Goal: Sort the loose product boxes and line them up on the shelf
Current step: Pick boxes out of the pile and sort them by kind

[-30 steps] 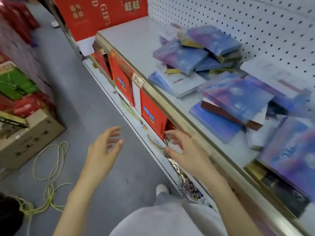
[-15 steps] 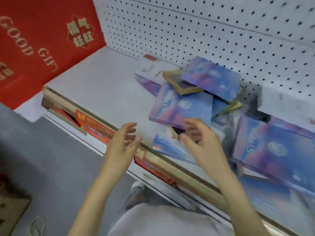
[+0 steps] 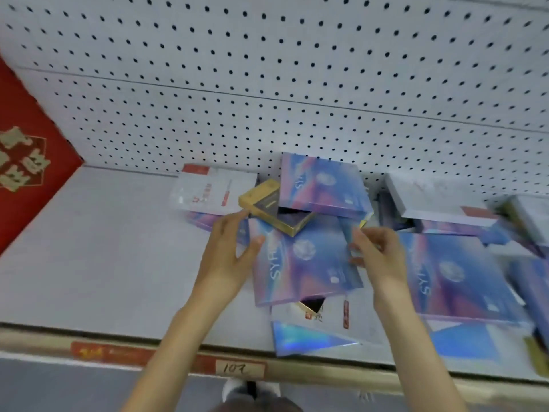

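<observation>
The blue iridescent box [image 3: 303, 263] lies flat on top of the jumble, mid-shelf [image 3: 89, 248], with a gold-trimmed box [image 3: 261, 197] at its far corner. It looks like thin, stiff, glossy card, probably light and slippery, so its two side edges are the place to take it. The left hand [image 3: 225, 257] is spread loose, thumb at the left edge. The right hand [image 3: 378, 257] curls at the right edge, but blur hides whether it grips.
</observation>
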Motion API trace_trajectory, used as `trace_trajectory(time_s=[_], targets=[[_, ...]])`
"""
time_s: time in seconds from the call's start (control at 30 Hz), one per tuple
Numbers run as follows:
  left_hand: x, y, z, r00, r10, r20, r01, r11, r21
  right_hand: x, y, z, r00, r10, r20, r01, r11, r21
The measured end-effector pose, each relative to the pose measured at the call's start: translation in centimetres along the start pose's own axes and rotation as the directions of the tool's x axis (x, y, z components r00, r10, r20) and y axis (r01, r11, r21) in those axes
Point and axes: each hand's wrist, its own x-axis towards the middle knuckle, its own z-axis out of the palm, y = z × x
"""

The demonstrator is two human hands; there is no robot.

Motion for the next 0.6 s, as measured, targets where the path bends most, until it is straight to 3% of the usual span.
trace_trajectory(time_s=[0.17,0.3,0.47,0.6], targets=[[2.8,0.0,1.6,0.994,-0.055,0.093,0.062,0.995,-0.072,3.4,-0.6,0.9,0.989,0.138,-0.060,-0.128,0.982,0.142],[3.4,0.2,2.1,0.992,-0.065,0.105,0.068,0.997,-0.020,5.9,-1.3,2.0,0.970,0.237,0.046,-0.238,0.901,0.364],[3.9,0.0,2.3,0.992,-0.075,0.097,0.085,0.991,-0.107,7.2,-1.8,1.4,0.957,0.257,0.133,-0.289,0.869,0.402],[4.6,0.4,2.4,0.972,-0.220,0.088,0.235,0.939,-0.250,5.5,-1.8,-1.3,0.954,0.231,0.192,-0.299,0.797,0.525]])
